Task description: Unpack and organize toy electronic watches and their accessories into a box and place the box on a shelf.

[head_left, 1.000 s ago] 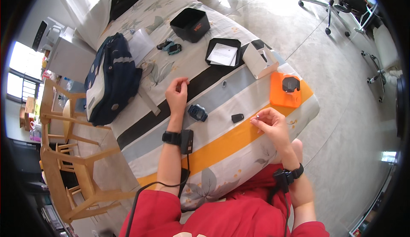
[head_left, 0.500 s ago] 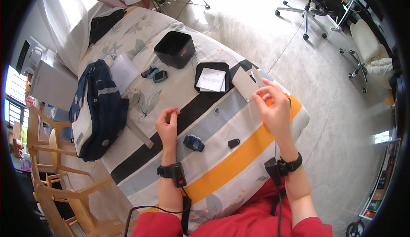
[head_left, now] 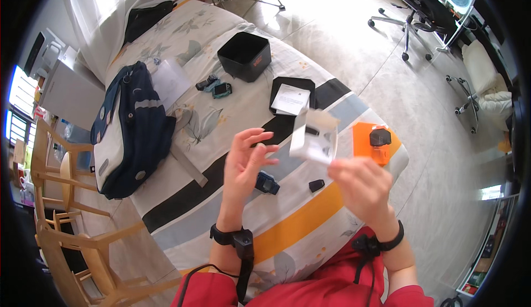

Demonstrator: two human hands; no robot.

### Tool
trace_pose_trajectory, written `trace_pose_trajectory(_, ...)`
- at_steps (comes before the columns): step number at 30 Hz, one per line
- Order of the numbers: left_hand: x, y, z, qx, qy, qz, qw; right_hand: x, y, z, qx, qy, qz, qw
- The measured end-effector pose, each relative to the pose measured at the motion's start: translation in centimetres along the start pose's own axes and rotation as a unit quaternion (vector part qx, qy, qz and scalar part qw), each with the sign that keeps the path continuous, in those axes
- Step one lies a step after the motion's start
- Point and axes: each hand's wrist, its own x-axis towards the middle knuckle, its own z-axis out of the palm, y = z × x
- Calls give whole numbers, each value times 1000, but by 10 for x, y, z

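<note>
Right of centre, the right hand (head_left: 362, 188) pinches an open white cardboard box (head_left: 301, 143); at centre, the left hand (head_left: 243, 166) spreads, holding nothing.

The white carton (head_left: 314, 148) right of centre looks like smooth, thin card. Below it spreads a matt printed cloth (head_left: 301, 210). The dark-blue bag (head_left: 138, 135) at left is dull fabric; the black box (head_left: 249, 70) at upper centre has a smooth, satin finish. Lower left, the chair (head_left: 102, 260) is pale, smooth wood; at right, the floor (head_left: 437, 141) is smooth and faintly glossy.
</note>
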Motion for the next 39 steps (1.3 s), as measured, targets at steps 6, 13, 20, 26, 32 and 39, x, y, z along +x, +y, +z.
trace_pose_trajectory(6,-6,5,15,22,-119,-119,985,-19,-22,-24,-66,-92,-177,978)
trace_pose_trajectory(13,-10,-6,29,65,-149,-56,985,-42,-21,-26,-61,-91,-178,978)
trace_pose_trajectory(20,-14,-15,39,9,-135,-106,985,-48,-30,-38,25,-181,-95,979)
trace_pose_trajectory(26,-21,-18,48,26,-126,-99,987,-20,-32,-52,147,-99,136,975)
trace_pose_trajectory(32,-28,-25,61,4,-149,-113,982,-18,-12,2,-22,-88,133,987)
trace_pose_trajectory(39,-28,-26,61,-32,-142,-113,983,-18,-7,7,-18,-113,109,987)
